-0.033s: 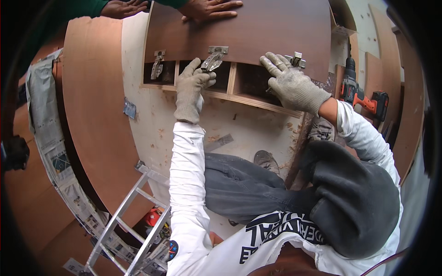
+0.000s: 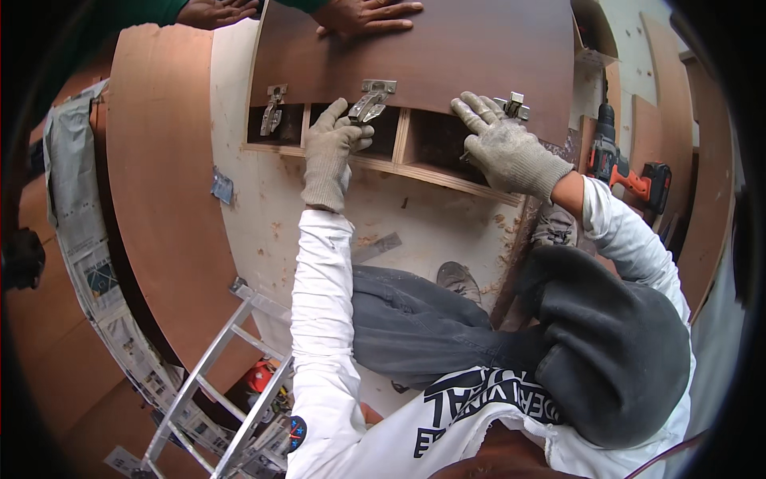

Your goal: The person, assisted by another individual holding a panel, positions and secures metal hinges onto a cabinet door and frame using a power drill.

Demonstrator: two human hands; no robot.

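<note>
My left hand (image 2: 329, 152), in a pale knit glove, is at the lower edge of a brown wooden panel (image 2: 455, 56). Its bent fingers close about the free end of the middle metal cabinet hinge (image 2: 372, 100). My right hand (image 2: 511, 148), gloved alike, lies spread on the panel's edge beside the right hinge (image 2: 515, 105). A small dark metal piece shows under its thumb, too small to name. Another hinge (image 2: 273, 110) hangs at the left. Below the panel, an open plywood cabinet frame (image 2: 399, 164) shows several dark compartments.
Another person's hand (image 2: 367, 16) presses flat on the panel; their second hand (image 2: 215, 12) is left of it. A cordless drill (image 2: 618, 160) lies at right. An aluminium ladder (image 2: 219, 383) stands lower left, near a long brown board (image 2: 163, 184). Wood shavings dot the floor.
</note>
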